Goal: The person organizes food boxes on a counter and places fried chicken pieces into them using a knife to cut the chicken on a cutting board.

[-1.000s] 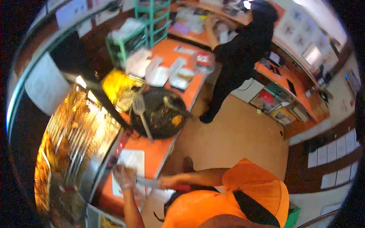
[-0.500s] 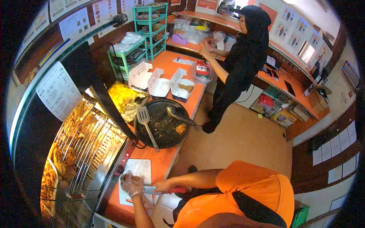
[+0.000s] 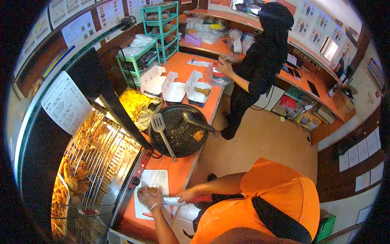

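My left hand, in a clear plastic glove, is closed over a brown piece of fried food, which looks like chicken, on a white cutting board. The fingers hide much of the piece. In my right hand is a knife, gripped by its red handle. Its broad metal blade points left, with the tip beside or behind my left hand; whether it touches the food I cannot tell.
Beyond the board sits a black pan with a slotted spatula across it. Open boxes stand farther along the orange counter. A lit warming cabinet with fried chicken is at left. A co-worker in black stands at the far side.
The whole view has shifted slightly. My hands keep nearly the same places at the board, the left still over the food. The co-worker's hands have come closer together and lower.
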